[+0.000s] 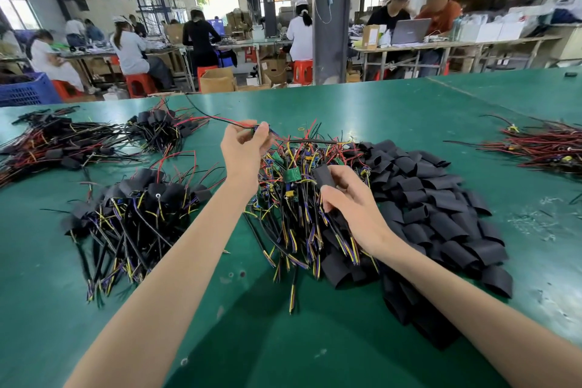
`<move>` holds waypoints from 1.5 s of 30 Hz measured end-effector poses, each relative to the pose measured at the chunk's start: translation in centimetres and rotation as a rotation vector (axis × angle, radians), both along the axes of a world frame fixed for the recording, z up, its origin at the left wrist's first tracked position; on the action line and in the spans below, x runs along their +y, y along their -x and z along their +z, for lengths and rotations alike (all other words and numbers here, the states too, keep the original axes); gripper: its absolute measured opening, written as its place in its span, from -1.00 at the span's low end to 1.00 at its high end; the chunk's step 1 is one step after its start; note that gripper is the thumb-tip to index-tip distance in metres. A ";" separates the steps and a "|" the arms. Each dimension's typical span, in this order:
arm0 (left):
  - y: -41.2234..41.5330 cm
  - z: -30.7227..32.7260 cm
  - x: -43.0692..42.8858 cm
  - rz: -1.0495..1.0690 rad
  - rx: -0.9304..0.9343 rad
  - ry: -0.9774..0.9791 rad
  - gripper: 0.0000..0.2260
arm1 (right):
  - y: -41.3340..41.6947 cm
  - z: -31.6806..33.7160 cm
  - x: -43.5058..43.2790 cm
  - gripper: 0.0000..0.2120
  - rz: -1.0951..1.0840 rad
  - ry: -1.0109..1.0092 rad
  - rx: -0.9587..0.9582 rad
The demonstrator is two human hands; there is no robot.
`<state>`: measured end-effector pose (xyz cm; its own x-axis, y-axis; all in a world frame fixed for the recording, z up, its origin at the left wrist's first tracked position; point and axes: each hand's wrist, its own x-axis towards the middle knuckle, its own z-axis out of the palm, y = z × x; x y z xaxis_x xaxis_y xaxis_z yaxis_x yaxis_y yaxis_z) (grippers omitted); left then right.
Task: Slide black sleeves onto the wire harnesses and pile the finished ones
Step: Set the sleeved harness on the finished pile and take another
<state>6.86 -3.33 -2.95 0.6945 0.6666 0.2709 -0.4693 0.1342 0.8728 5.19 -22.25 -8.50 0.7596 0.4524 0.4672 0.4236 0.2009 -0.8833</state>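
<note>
My left hand (244, 148) is raised over the green table (283, 340), pinching the end of a wire harness (220, 119) whose red and black leads trail up to the left. My right hand (349, 195) holds a flat black sleeve (322, 175) between thumb and fingers, just above the heap of unsleeved harnesses with small green boards (293, 192). A large pile of loose black sleeves (434, 208) lies to the right of that heap. Sleeved harnesses are piled at the left (141, 208).
More sleeved bundles lie at the far left (47, 145) and back left (163, 129). Red and black wires (544, 148) are heaped at the right edge. Beyond the table, people work at benches, with cardboard boxes, red stools and a blue crate (26, 91).
</note>
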 end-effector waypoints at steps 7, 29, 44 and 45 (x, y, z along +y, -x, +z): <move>2.1 -0.5 -0.3 -0.317 0.010 -0.018 -0.92 | -1.0 0.3 0.2 -0.85 0.080 -0.298 0.242; 3.9 -0.8 -2.2 -0.457 0.109 -0.515 -0.90 | -1.2 1.3 -0.1 -0.89 -0.002 -0.087 0.140; 3.9 -2.1 -3.0 -0.422 0.171 -0.705 -0.21 | -1.4 1.1 1.0 -0.85 -0.113 0.147 -0.023; 4.0 -2.2 -3.0 -0.407 0.184 -0.727 -0.19 | -1.4 1.1 1.2 -0.87 -0.126 0.147 -0.017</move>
<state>2.90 -6.30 -5.15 0.9171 0.0594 0.3941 -0.3483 -0.3616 0.8649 6.62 -21.05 -7.42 0.8069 0.4189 0.4166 0.4527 0.0145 -0.8915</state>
